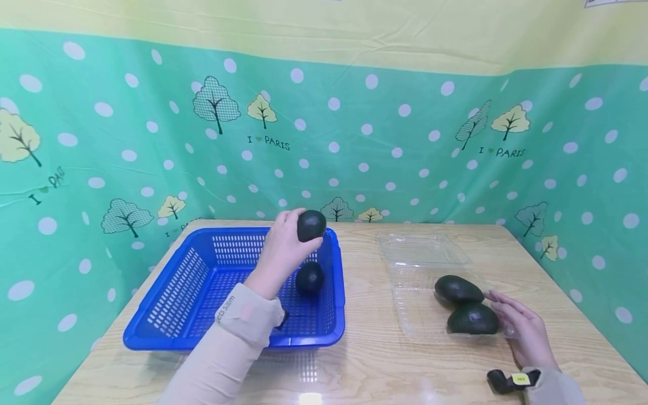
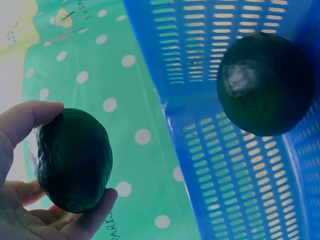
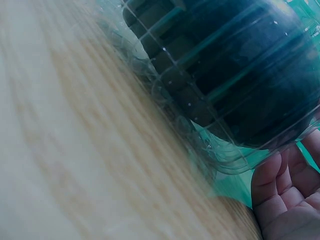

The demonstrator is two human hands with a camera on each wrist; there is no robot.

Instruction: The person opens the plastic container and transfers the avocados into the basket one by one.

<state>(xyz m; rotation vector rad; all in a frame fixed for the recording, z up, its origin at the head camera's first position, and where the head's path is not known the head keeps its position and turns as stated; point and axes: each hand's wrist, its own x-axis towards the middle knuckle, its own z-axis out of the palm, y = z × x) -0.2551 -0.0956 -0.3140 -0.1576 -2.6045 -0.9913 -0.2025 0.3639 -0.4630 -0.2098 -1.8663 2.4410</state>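
Head view. Wood-grain table, a green dotted curtain behind it. Left of the middle sits a blue basket with slotted walls. The left hand is raised at the basket's far right corner, thumb and fingers closed around a held avocado, dark green; from where I stand it lines up with the far rim. A second avocado lies inside, by the basket's right wall. To the right, a clear container, its lid laid open on the far side. Two avocados lie against each other in the container's right part. The right hand is at the container's right edge, fingers reaching close beside the fruit. A black strap device with a yellow label shows at that wrist.

Left wrist view. Thumb on one end of the held avocado, fingers on the other; the palm side is partly hidden. Basket wall and the second avocado show alongside.

Right wrist view. Ribbed plastic of the container up close, dark fruit behind it. Right fingers bent at its corner; whether they pinch the rim, I cannot tell.
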